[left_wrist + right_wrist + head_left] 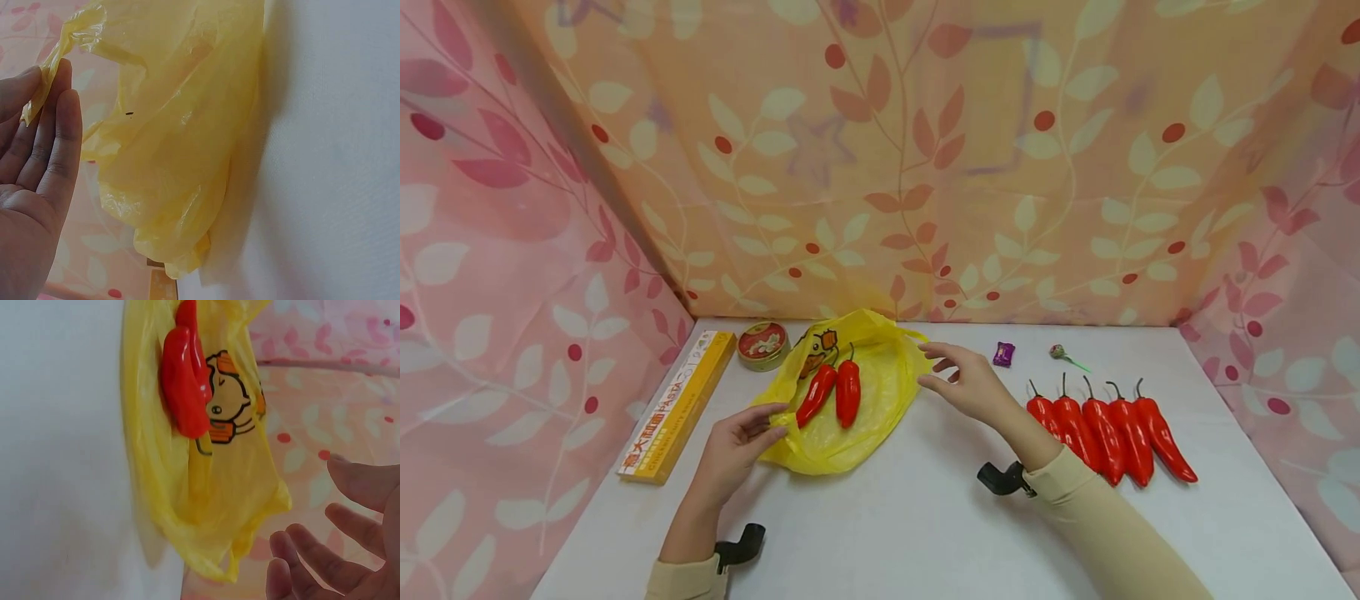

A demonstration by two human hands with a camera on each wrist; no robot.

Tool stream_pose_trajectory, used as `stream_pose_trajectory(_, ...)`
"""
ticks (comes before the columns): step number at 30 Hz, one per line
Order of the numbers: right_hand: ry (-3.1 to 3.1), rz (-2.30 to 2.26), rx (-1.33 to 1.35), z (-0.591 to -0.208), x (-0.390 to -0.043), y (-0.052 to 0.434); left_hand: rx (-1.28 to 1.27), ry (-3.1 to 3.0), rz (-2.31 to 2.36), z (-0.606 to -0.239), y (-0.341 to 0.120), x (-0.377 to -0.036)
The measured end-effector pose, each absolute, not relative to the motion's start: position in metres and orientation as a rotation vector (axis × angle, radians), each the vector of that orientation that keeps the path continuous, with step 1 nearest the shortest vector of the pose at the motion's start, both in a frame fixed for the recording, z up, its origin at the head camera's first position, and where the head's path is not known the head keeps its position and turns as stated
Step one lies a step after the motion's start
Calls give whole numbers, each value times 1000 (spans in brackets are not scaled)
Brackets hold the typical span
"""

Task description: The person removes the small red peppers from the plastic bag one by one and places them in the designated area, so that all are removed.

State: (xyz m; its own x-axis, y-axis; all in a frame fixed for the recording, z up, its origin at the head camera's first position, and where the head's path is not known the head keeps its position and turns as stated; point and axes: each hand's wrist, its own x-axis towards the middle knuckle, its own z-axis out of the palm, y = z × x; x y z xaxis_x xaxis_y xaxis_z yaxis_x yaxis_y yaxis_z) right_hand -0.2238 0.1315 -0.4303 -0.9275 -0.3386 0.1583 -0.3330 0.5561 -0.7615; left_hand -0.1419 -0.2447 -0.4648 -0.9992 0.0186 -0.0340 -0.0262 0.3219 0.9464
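Observation:
A yellow plastic bag point(880, 417) lies spread on the table with its mouth facing up and a cartoon duck printed on it. Two red chili peppers point(847, 395) with dark stems rest inside it, side by side. My left hand point(737, 450) pinches the bag's left edge between thumb and fingers, the film point(53, 78) showing between them in the left wrist view. Beside the bag's right edge is my right hand point(966, 383), fingers parted and holding nothing; the right wrist view shows this hand point(350, 550) apart from the bag.
Several red peppers point(1105, 433) lie in a row at the right, partly behind my right forearm. A purple-wrapped candy point(1003, 354) and a lollipop point(1060, 353) lie at the back. On the left are a pasta box point(677, 408) and a round tin point(763, 345).

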Motion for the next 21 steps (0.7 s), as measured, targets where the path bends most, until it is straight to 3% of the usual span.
stream_pose_trajectory(21, 2553, -1356, -670, -461, -273, 39, -10, 2532, 1792, -463, -244, -140)
